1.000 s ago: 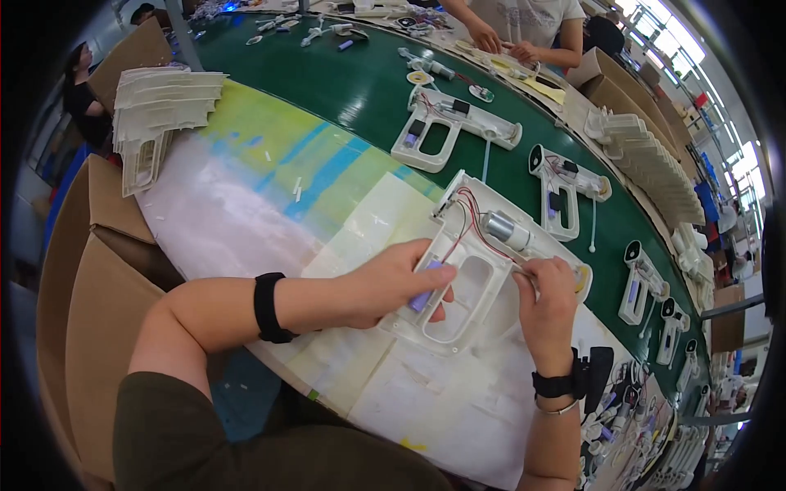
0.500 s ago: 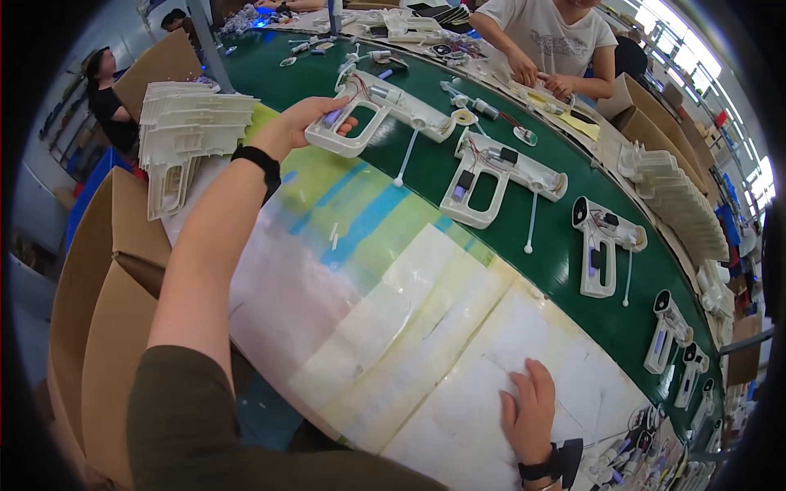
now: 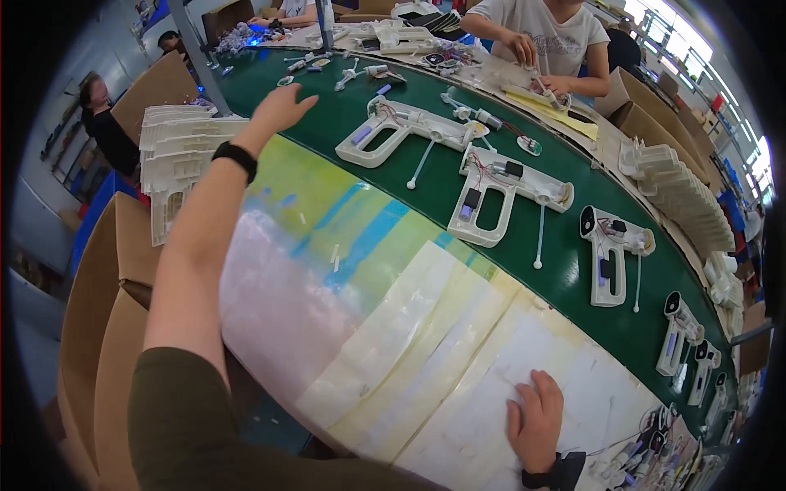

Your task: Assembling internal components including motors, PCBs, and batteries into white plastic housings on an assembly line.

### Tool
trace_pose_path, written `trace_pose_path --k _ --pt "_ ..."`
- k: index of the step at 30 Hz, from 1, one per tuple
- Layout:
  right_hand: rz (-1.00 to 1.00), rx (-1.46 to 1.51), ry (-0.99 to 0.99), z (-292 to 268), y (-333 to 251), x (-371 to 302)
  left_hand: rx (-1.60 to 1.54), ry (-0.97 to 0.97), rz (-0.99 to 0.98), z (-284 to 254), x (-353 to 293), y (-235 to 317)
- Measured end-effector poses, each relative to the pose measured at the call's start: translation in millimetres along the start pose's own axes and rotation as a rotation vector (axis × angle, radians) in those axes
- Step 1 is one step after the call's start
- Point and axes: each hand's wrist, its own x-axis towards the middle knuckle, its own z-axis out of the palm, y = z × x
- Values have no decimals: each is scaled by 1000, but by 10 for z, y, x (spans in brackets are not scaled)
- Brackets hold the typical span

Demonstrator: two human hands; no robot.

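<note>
The left hand (image 3: 278, 110) is now empty, thumb spread — the white housing (image 3: 416, 124) it held lies on the green belt (image 3: 565, 270), beyond the table's (image 3: 274, 303) far edge; right hand (image 3: 536, 417) still empty, fingers parted.

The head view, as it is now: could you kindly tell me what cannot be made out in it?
In the head view:
Left hand: palm hidden by its own back.
Right hand: palm hidden likewise.
White part by the left fingers: too small to identify.
Far-right housings: too small to read their wiring.
Co-worker: top of head cut off by upper edge.
</note>
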Motion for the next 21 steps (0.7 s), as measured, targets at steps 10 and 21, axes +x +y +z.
trace_pose_path --k 10,21 --pt "-15 -3 90 64 -47 36 952 180 206 -106 -1043 -1571" --pt "1 92 173 104 -39 53 271 -245 617 -790 -1371 652"
